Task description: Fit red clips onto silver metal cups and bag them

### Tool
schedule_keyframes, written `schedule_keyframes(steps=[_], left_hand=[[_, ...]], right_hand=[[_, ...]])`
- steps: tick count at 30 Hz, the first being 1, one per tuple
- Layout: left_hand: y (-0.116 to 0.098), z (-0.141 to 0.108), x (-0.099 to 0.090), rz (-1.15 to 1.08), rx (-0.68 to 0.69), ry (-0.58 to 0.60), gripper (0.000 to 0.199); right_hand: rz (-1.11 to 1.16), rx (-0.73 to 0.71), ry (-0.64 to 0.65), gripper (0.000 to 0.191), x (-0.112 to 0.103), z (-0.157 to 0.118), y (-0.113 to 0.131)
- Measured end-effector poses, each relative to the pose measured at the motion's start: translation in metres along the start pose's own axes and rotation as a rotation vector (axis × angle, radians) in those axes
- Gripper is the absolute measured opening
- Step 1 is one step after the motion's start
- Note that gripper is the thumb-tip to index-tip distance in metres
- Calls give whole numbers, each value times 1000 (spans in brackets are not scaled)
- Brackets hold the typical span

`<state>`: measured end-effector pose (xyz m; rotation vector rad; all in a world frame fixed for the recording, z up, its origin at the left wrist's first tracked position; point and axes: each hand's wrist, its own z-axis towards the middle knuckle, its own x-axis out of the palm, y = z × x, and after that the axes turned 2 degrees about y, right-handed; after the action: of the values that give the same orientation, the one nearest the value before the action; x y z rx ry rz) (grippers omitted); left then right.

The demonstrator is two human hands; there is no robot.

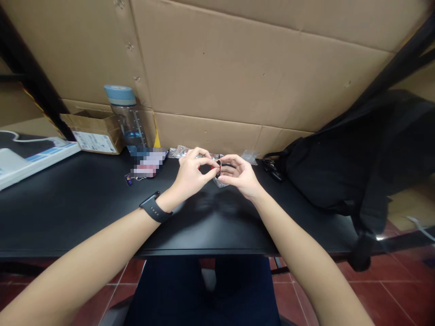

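My left hand (193, 171), with a black watch band (155, 207) at its wrist, pinches a small black round thing (219, 168) between thumb and fingertips. This piece has a thin pale edge; its exact kind is too small to make out. Curved around its other side, my right hand (242, 177) has thumb and fingers on its rim. Small bits of red show by the left fingers. Clear plastic bags (180, 151) lie on the black table (210, 226) behind the hands, and some crumpled plastic shows beneath the fingers.
At the left stand a water bottle (127, 120), an open cardboard box (98, 131) and a white power strip (44, 160). A blurred card with a keychain (128, 179) lies nearer. A black backpack (333, 167) fills the right side. Cardboard (231, 68) walls the back.
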<state>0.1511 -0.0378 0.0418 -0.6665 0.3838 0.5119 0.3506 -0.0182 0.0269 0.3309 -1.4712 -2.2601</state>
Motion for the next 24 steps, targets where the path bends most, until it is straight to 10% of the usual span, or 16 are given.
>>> schedule_keyframes(steps=[24], left_hand=[[14, -1, 2, 39, -30, 257, 25]], right_hand=[[-89, -42, -172, 54, 4, 3, 3]])
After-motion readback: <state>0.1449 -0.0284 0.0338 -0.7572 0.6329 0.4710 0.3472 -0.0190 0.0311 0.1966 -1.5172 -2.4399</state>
